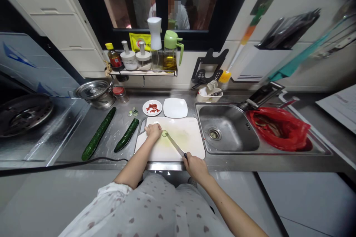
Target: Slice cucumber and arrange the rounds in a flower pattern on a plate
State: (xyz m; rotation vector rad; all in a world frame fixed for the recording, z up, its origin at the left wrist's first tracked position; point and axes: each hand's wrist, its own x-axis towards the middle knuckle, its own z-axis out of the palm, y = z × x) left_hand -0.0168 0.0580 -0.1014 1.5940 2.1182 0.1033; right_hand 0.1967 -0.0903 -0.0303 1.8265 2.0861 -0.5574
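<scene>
On the white cutting board [183, 148], my left hand [153, 132] is closed, its fingers curled over a piece of cucumber [164, 133] that is mostly hidden. Only a pale green round face shows beside the fingertips. My right hand [196, 166] grips the dark handle of a knife [175, 143], whose blade lies slanted across the board with its tip by that green face. A greenish wet stain marks the board's middle. Left of the board lie a shorter cucumber [126, 136] and a long whole cucumber [99, 133].
Behind the board sit a plate with chopped red bits [145, 109] and a white square plate [175, 108]. Cucumber end bits [132, 112] lie nearby. The steel sink [228, 118] is at right, beside a red plastic bag [278, 129]. A seasoning shelf [144, 73] hangs behind.
</scene>
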